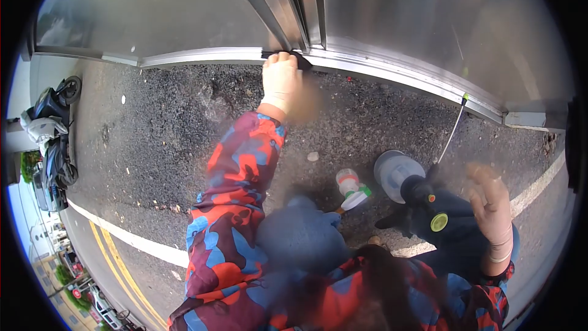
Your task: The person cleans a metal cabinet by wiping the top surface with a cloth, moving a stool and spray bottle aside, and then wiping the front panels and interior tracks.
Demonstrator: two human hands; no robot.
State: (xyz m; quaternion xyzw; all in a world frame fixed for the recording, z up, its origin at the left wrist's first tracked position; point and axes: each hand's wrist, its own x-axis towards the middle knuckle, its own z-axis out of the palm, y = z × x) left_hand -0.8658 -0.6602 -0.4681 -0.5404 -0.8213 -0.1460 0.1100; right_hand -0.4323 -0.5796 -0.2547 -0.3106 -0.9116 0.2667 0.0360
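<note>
My left hand [281, 81] reaches forward to the white metal sill at the foot of the panels. Its fingers are closed over a black cloth-like pad [300, 60], pressed against the sill; the hand hides part of it. My right hand [492, 203] is raised at the right, slightly blurred, its fingers apart and holding nothing. Beside it is a dark pump sprayer [438, 222] with a yellow-green round cap and a clear base. From it a thin wand [452, 132] with a green tip reaches to the sill. A small spray bottle [348, 181] with a green-and-white head is nearer the middle.
Tall metal panels [184, 12] stand in front, above the white sill [392, 68]. Rough asphalt [153, 135] with painted lines lies below. Parked motorbikes [55, 129] are at the far left, with a street and vehicles behind. My blue-clad knee [300, 236] is close in front.
</note>
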